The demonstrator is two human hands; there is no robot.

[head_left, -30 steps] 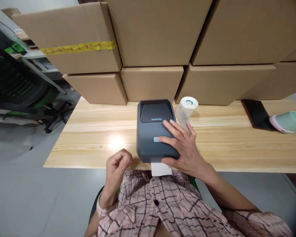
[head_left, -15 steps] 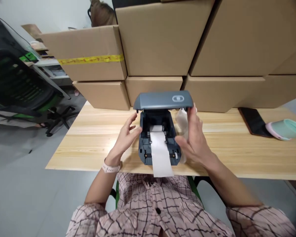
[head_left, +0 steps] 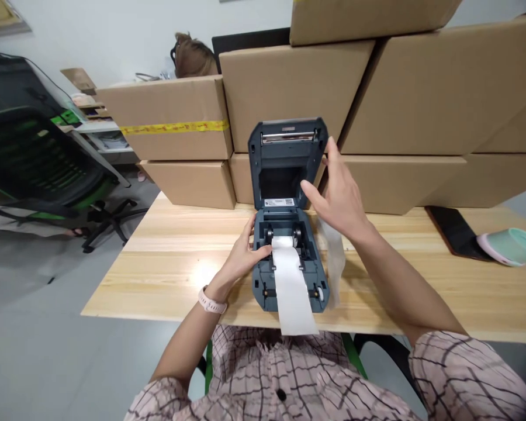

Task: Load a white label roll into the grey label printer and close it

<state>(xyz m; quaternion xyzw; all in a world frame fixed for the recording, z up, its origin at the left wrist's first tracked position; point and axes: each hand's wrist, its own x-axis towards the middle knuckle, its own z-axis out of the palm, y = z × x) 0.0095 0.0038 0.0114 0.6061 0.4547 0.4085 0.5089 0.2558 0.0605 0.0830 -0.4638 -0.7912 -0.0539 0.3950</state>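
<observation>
A dark grey label printer [head_left: 259, 286] stands on the table with its lid [head_left: 284, 155] raised almost upright, inner side towards me. Inside the base sits a roll of white labels, and its paper strip [head_left: 293, 292] runs forward over the front edge. My left hand [head_left: 248, 251] grips the left side of the base, thumb over the rim near the roll and fingers along the outside. At the lid's right edge is my right hand [head_left: 339, 196], thumb against the inner side and fingers around the outer edge. Beside the printer's right side lies a crumpled translucent strip [head_left: 334, 263].
Cardboard boxes [head_left: 284, 82] are stacked along the back of the wooden table [head_left: 158, 269]. A phone [head_left: 456, 231] and a mint-green cup [head_left: 512, 245] lie at the right. An office chair [head_left: 39, 158] stands at left; a person's head [head_left: 195, 55] shows behind the boxes.
The printer lid has swung up and back, from nearly level to almost upright, with my right hand rising along it. My left hand has moved onto the base's left side.
</observation>
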